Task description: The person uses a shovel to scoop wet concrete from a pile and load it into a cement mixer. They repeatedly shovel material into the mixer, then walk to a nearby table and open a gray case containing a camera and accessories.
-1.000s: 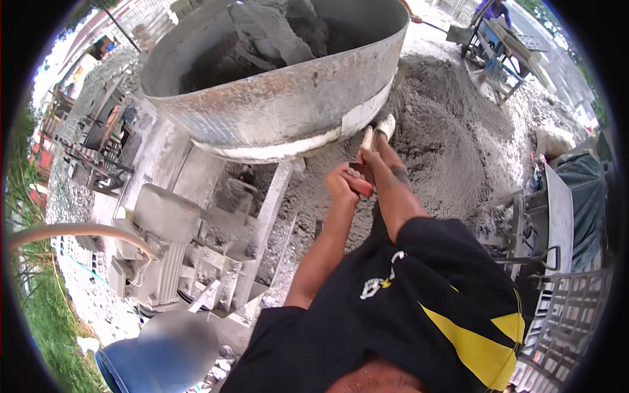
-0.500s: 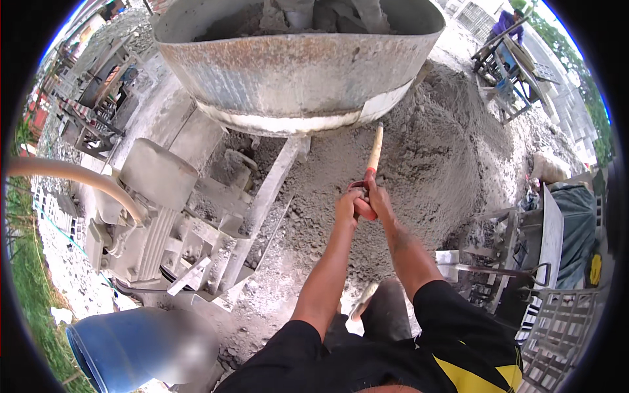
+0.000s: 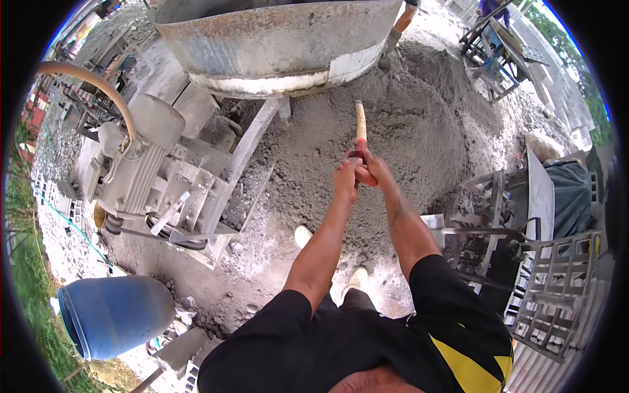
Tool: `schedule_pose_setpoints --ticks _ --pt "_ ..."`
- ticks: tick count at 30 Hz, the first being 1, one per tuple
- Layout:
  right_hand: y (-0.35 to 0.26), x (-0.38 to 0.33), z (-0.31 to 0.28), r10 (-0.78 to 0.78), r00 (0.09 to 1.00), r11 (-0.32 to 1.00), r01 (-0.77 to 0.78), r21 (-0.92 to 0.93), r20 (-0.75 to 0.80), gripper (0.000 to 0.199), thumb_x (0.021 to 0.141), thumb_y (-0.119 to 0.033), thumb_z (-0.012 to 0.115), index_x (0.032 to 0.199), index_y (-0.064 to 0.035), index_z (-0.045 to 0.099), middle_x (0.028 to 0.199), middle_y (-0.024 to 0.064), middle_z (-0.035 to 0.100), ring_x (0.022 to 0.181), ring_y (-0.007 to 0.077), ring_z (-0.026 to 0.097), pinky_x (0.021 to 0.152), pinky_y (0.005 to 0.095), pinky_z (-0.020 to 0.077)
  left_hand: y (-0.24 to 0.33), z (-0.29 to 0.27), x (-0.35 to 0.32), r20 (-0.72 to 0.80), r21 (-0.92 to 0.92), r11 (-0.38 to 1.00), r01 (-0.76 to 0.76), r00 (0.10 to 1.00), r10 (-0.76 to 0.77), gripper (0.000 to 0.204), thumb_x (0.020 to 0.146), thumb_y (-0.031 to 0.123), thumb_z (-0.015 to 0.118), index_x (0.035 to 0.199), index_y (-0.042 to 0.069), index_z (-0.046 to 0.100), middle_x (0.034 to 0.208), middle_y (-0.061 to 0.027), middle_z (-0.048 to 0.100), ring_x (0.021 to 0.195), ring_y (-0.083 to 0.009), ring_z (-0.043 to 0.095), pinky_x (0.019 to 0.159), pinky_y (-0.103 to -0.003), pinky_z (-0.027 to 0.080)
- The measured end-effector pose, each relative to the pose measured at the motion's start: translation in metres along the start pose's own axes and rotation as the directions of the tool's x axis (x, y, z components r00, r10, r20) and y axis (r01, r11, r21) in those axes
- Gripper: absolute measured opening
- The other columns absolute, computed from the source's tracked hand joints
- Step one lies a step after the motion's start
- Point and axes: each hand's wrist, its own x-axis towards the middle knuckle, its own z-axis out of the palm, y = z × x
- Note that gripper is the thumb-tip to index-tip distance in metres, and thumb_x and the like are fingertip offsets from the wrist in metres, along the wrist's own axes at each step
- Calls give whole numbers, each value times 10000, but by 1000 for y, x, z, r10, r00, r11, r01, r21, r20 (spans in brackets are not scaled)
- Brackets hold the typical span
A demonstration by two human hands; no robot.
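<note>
A single wide fisheye view looks steeply down and forward from the wearer's head, straight edges bowing toward its round, black-bordered rim. Nearest is the wearer's black short-sleeved shirt with yellow panels (image 3: 262,347), along the lower edge. The left hand (image 3: 345,180) and right hand (image 3: 379,169) sit near the centre; farther off, the rust-stained grey metal vat (image 3: 275,49) is cut by the upper edge.

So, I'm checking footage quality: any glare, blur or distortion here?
Head view: fisheye black corners, blue fringing along the upper rim; sunlit ground beside the right shoe nearly washes out; left hand and right hand look fairly sharp.
</note>
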Motion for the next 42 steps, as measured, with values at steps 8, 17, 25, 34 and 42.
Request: schedule_pose_setpoints --ticks 8,17,25,34,42 --pt "33 -112 -76 8 993 921 -52 385 114 638 920 -569 443 968 21 681 820 98 672 743 175 640 614 342 497 -57 56 -101 233 -111 993 -25 971 51 89 801 76 657 801 0 611 663 -66 592 581 -148 577 574 -284 462" --pt "123 -253 -115 -304 940 388 -25 921 154 491 956 -373 472 1186 50 568 1015 81 617 882 119 598 747 225 479 -144 95 -230 138 509 844 -169 984 114 88 774 38 687 762 -16 619 640 -71 583 538 -145 564 518 -268 449" --pt "172 -375 -145 -299 943 164 -97 982 143 619 939 -488 393 1222 46 526 1052 130 609 913 190 614 800 326 499 -194 126 -329 248 920 284 -271 962 115 210 706 168 751 675 -6 639 591 -44 607 534 -121 575 509 -295 453" --pt "158 -420 -95 -507 803 -281 -498 820 314 816 883 -659 354 1267 51 471 1133 175 581 994 259 598 857 407 488 -177 129 -375 238 942 -185 -280 946 -219 223 685 139 684 651 -31 544 582 -125 559 549 -221 571 547 -356 461" --pt "108 -345 -56 -395 779 -153 -578 801 487 998 800 -806 227 1281 50 409 1208 242 531 1087 351 549 972 464 417 -56 158 -459 126 636 -508 -581 727 -675 155 709 169 582 624 39 585 610 -176 609 616 -362 629 584 -442 498"
